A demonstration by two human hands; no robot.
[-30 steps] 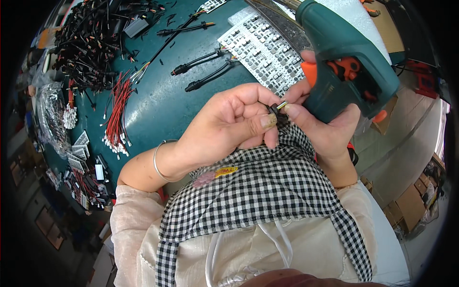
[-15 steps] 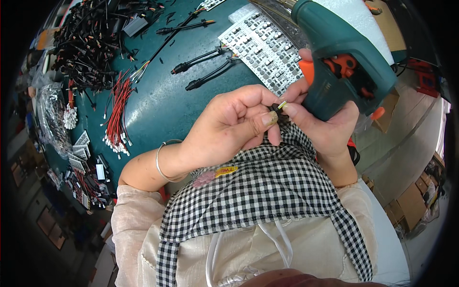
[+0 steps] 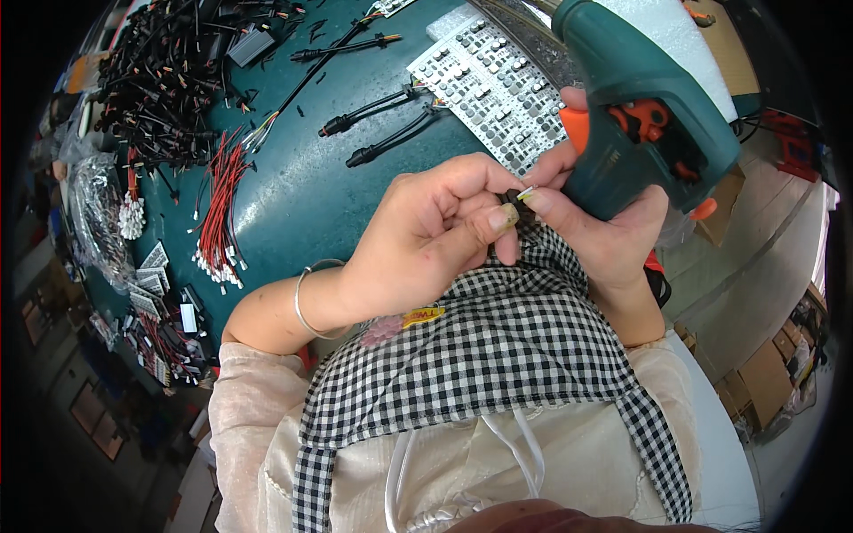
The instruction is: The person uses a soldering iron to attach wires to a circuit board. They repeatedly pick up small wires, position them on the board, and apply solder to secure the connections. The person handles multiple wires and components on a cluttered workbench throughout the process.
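Observation:
My left hand [image 3: 426, 222] is closed, with thumb and fingers pinching a small black cable end [image 3: 512, 197] in front of my chest. A short pale yellow-green wire end [image 3: 526, 194] shows between both hands' fingertips. My right hand [image 3: 613, 235] pinches at this wire with thumb and forefinger, while its other fingers wrap a green pistol-shaped power tool [image 3: 617, 67] with an orange trigger [image 3: 575, 129]. The tool's handle hides part of that hand. Beyond my fingertips lies a panel of white circuit boards [image 3: 493, 89], with two black cables [image 3: 391, 142] beside it.
A big heap of black cables [image 3: 160, 80] covers the table's far left. Red-and-black wires with white connectors [image 3: 222, 213] lie nearer me. A clear plastic bag [image 3: 98, 213] and small boards [image 3: 151, 280] line the left edge. White foam [image 3: 680, 44] is at the far right.
The wire end between my fingertips has tilted slightly and shows less. The tool has shifted a little to the right. Both hands keep their pinch.

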